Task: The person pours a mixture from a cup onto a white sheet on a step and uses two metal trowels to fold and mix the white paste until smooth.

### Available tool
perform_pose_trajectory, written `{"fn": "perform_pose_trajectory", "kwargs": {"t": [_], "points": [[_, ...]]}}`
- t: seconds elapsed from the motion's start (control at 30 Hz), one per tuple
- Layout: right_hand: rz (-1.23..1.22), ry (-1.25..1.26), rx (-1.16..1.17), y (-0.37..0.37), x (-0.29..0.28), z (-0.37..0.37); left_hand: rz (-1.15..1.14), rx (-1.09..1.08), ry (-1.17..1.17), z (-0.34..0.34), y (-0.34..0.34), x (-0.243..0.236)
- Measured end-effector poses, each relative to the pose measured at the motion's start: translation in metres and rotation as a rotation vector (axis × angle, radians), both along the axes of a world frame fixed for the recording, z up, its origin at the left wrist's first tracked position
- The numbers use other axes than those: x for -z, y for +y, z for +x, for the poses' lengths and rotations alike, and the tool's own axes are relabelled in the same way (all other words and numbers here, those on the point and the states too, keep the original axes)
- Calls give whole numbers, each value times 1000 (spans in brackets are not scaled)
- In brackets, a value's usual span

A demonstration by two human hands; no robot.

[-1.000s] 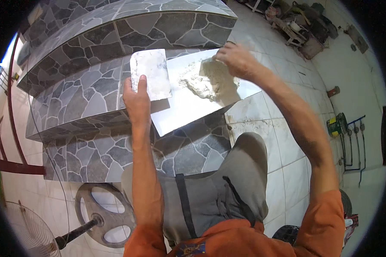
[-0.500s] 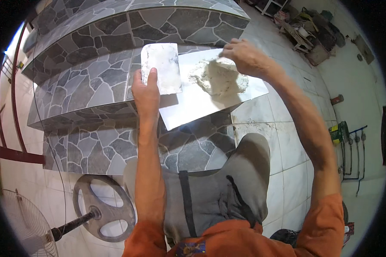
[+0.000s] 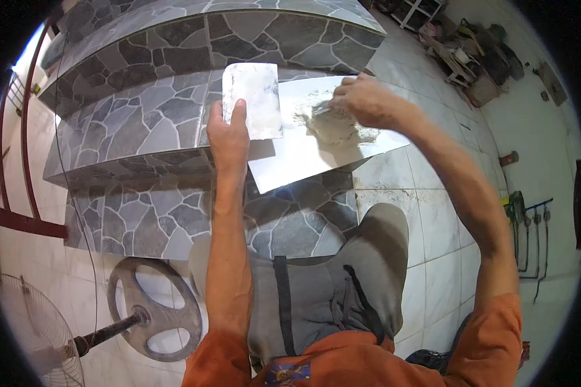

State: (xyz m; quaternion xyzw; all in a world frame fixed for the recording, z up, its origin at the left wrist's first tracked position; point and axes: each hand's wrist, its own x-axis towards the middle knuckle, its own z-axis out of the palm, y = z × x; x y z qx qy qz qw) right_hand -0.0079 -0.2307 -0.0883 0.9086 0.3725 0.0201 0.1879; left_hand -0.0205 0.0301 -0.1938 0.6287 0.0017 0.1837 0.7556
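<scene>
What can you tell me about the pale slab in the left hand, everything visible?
The pale slab is flat and roughly rectangular, off-white with grey smudges, its upper left corner rounded. I can't tell its material. The left hand grips its lower left part, thumb on the visible face. In view it overlaps the white board, where a shadow beneath suggests it is held above.

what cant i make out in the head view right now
All in the head view:
- Underside of the pale slab in the left hand: faces away.
- Whatever the right hand may grip: covered by its own back.
- Rest of the fan: cut off by lower edge.
</scene>
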Motion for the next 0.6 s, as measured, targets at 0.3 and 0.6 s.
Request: {"fn": "perform_pose_trajectory", "kwargs": {"t": [0.3, 0.6], "points": [[-11, 43, 118, -5, -6, 7, 28, -19, 3, -1, -3, -2], [151, -5, -82, 5, -4, -13, -12, -8, 3, 0, -3, -2]]}}
